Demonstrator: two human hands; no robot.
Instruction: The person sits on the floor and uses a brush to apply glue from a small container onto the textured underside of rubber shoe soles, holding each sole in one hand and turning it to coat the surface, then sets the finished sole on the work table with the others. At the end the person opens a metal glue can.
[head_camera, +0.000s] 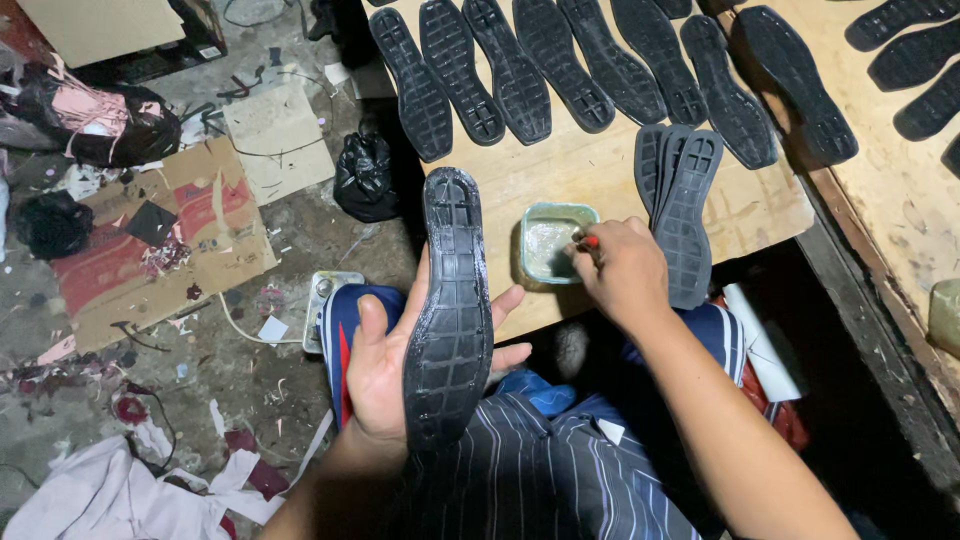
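My left hand (385, 365) holds a black rubber shoe sole (450, 300) from below, tread side up, its toe reaching over the edge of a wooden board (590, 170). Its rim looks wet and shiny. My right hand (622, 270) is closed around a small red-handled tool (589, 241), whose tip is dipped in a small square tub (550, 240) of pale liquid on the board. A short stack of black soles (682, 205) lies just right of that hand. Several more black soles (560, 65) are laid in a row along the far side of the board.
Another wooden surface (900, 170) with more black soles lies at the right, past a dark gap. On the dirty floor at left are flattened cardboard (165, 240), black plastic bags (365, 175), white rags (110, 490) and scraps. My striped trousers (540, 470) fill the bottom centre.
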